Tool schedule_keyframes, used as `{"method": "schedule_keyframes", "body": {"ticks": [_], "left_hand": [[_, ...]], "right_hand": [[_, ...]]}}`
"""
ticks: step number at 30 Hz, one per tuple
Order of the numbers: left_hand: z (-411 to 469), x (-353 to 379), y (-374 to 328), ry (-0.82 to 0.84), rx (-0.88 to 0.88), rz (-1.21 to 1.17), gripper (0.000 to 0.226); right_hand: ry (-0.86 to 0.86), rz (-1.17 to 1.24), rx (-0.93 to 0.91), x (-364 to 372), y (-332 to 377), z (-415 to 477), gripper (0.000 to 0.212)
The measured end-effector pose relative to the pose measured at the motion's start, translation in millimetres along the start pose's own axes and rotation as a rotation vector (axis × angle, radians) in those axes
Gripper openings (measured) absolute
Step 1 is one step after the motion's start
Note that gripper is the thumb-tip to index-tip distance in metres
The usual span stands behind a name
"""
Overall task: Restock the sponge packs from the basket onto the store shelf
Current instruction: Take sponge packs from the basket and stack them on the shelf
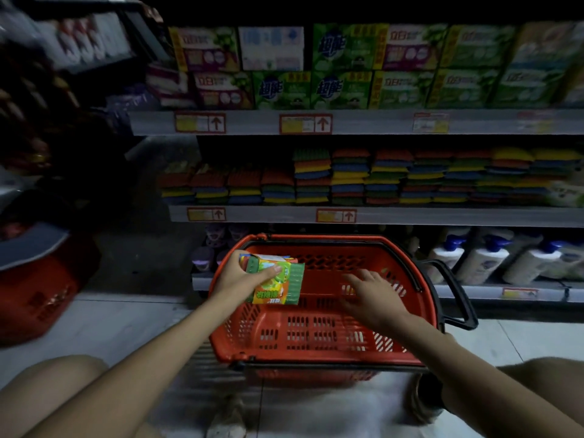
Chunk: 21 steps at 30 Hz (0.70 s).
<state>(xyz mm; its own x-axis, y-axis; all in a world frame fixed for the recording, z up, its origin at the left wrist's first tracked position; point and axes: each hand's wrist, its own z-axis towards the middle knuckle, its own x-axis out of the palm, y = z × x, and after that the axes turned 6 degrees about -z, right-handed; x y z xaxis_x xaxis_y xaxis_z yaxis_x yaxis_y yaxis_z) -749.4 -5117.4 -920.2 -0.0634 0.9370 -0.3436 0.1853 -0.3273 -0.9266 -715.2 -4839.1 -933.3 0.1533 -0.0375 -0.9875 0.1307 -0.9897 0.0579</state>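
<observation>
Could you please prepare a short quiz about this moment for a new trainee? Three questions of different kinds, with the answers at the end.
1. Multiple choice: what does the left hand hold?
A. a sponge pack
B. a glass jar
C. nothing

2. True or false: the right hand grips a second pack inside the basket.

3. Fill in: of the three levels in view, the stacked coloured sponges lie on the ___ shelf.

Key
1. A
2. False. Its fingers are spread above the basket and hold nothing.
3. middle
</observation>
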Motion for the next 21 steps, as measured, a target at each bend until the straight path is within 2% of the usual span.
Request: {"method": "schedule_keyframes", "body": {"ticks": [3, 5, 8, 12, 17, 21], "left_hand": [[-5.3, -2.3, -17.8, 0.026, 0.013, -0.075, 0.067], [-7.7, -3.9, -27.0, 0.023, 0.008, -0.175, 0.073], [-4.5, -2.5, -44.6, 0.025, 0.013, -0.308, 0.061], [4.1, 4.9, -67.9, 0.053, 0.027, -0.442, 0.067], [19.3, 5.3, -70.0, 0.055, 0.055, -0.459, 0.061], [29.6, 11.6, -65.0, 0.035, 0.025, -0.461, 0.070]], "right_hand": [[-0.054, 0.499, 0.025, -26.1, 28.0, 5.7, 0.062], [-0.008, 0.905, 0.011, -46.0, 45.6, 8.2, 0.062], [0.052, 1.215, -0.053, -65.7, 62.9, 16.4, 0.063], [-0.021, 1.355, -0.121, -78.1, 78.4, 33.6, 0.068], [-0.098, 1.325, -0.186, -81.1, 80.5, 55.3, 0.056], [-0.166, 1.273, -0.201, -76.5, 85.6, 69.8, 0.049]]}}
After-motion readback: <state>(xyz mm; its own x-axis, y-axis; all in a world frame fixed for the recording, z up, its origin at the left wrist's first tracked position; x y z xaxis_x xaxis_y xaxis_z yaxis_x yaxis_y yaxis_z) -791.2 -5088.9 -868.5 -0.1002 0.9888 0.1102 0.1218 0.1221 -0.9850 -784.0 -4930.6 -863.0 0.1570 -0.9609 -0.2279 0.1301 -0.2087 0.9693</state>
